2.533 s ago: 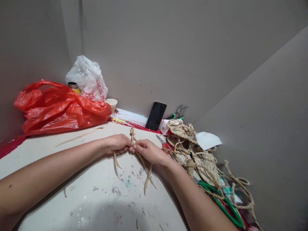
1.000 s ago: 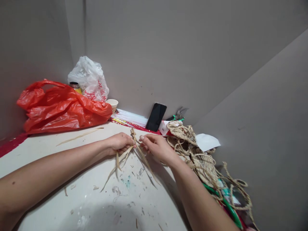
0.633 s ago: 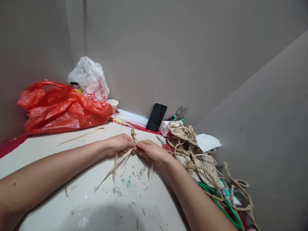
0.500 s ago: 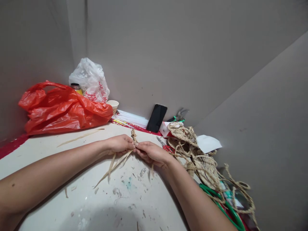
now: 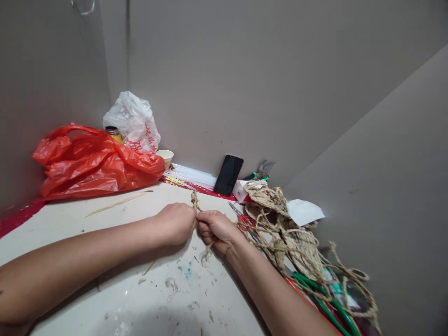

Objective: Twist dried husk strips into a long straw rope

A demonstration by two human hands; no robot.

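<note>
1. Grey walls (image 5: 245,84) meet in a corner behind a pale, paint-flecked tabletop (image 5: 133,308) with red along its far edge.

2. At far left, a red plastic bag (image 5: 101,163) slumps against that edge; just behind it are an open-mouthed container (image 5: 114,133) with yellow on its side and a whitish plastic bag (image 5: 131,121). A paper cup (image 5: 165,158) stands beside them.

3. Nearer, a loose fibre strip (image 5: 119,204) lies flat, apart from both hands.

4. Left hand (image 5: 177,224): closed in a fist, back upward, apparently gripping the near end of the work, though the knuckles hide exactly which part.

5. Between the hands, the short braided cord (image 5: 195,198) sticks out just beyond the knuckles. Its long axis runs away from the person, the far end leaning slightly left, and its near end disappears where the two hands meet. Neither hand is clearly nearer: the fist sits at its left, the other hand's fingertips at its right.

6. Right hand (image 5: 219,231): thumb and forefinger pinched at that same near end, the other fingers curled, with a pale strand (image 5: 209,246) poking out below them.

7. Farther right, a dark-screened phone (image 5: 229,175) leans on the wall, with red-handled scissors (image 5: 245,219) lying nearer the right hand and a tangled heap of cord (image 5: 297,247) beyond the wrist.
</note>
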